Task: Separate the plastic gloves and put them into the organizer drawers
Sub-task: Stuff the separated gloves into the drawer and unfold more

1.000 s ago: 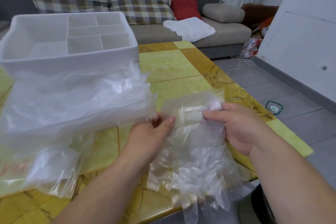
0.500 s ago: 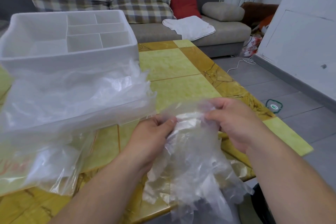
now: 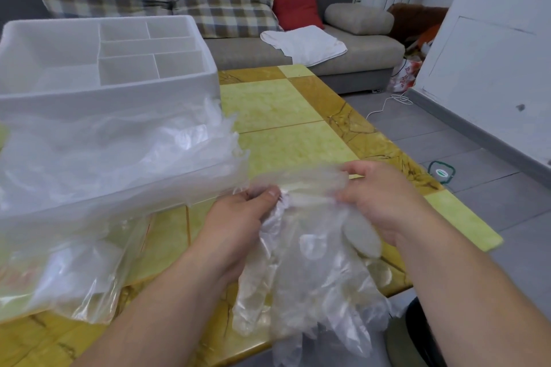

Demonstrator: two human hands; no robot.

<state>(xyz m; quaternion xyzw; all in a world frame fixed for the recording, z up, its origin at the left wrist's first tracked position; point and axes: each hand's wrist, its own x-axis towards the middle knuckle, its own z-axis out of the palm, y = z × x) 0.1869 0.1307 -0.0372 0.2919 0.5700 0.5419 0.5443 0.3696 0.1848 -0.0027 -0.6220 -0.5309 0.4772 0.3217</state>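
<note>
left grip (image 3: 247, 211): pinching the top edge of the crumpled clear plastic gloves (image 3: 304, 271)
right grip (image 3: 378, 197): pinching the same edge, opposite side
gloves: hanging over the yellow tiled worktop (image 3: 283, 140) edge, apart from the white compartmented organizer (image 3: 107, 98)
risk: clinging film, so two layers lifted as one; tearing under a hard pull

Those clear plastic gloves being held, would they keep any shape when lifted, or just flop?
Probably floppy: the plastic gloves hang limp and crumpled below where the left hand and right hand pinch them. Likely very light, since fingertip pinches alone carry the bunch. The thin layers look stuck together, so may cling.
</note>
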